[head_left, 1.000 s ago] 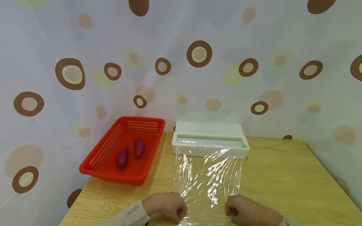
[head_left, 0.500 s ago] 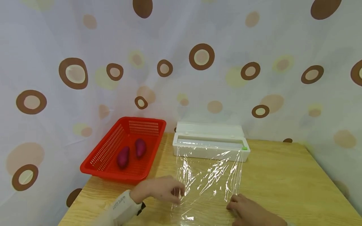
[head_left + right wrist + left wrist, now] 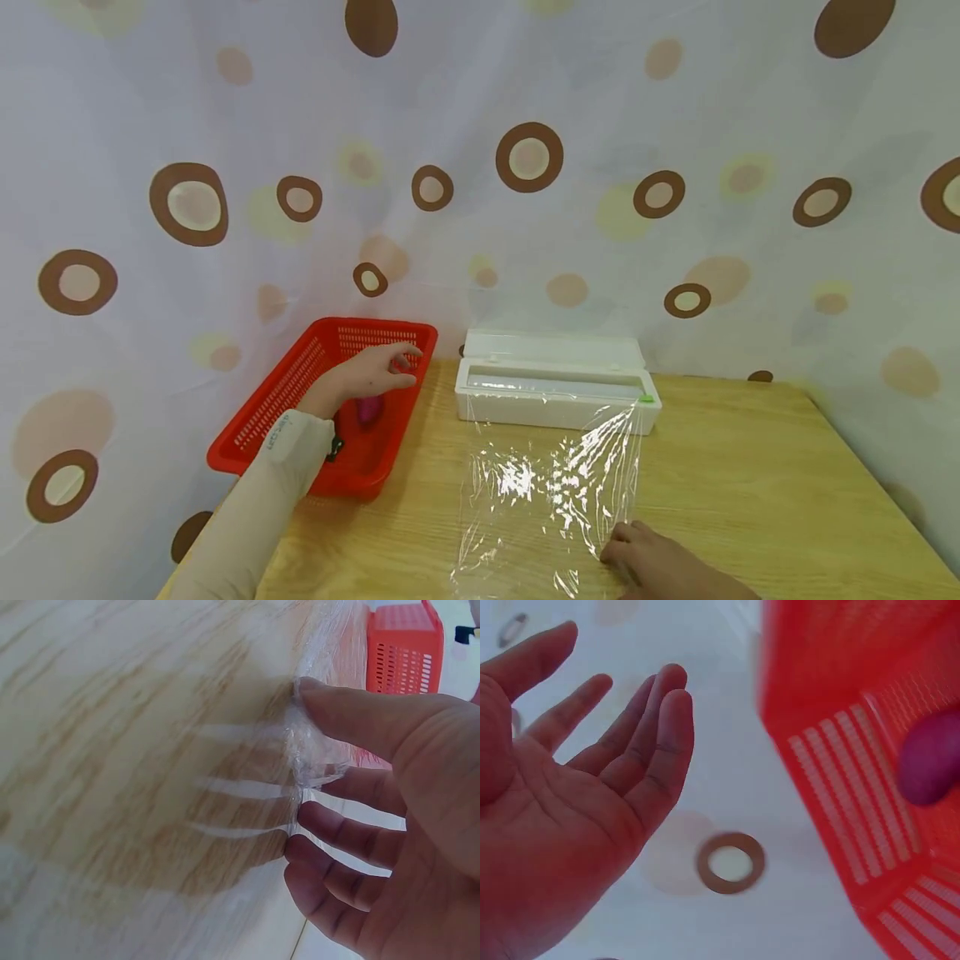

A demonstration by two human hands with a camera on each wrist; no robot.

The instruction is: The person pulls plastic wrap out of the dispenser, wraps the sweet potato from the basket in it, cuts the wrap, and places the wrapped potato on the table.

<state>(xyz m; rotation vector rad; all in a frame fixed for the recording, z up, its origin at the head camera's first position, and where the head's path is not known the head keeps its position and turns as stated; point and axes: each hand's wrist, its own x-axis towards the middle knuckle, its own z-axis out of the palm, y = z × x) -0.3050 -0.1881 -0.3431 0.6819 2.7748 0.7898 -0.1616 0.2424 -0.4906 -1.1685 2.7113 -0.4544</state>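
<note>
My left hand (image 3: 375,373) is over the red basket (image 3: 345,485), its fingers spread and relaxed, holding nothing. Below it in the basket lies a purple oblong vegetable (image 3: 368,409); the other one seen earlier is covered by my hand and sleeve. The left wrist view shows the palm beside the basket wall, apart from the purple vegetable (image 3: 934,761). With thumb and forefinger, my right hand (image 3: 651,560) pinches the near right part of a sheet of plastic wrap (image 3: 551,500). This sheet stretches from the open white wrap dispenser (image 3: 555,412) toward me.
A green slider (image 3: 647,399) sits at the right end of the dispenser's front edge. Everything stands on a wooden table (image 3: 757,483). Behind it hangs a white curtain (image 3: 480,92) patterned with brown rings.
My left hand has let go of the plastic wrap and moved left and away from me, over the basket. My right hand stays at the wrap's near right side.
</note>
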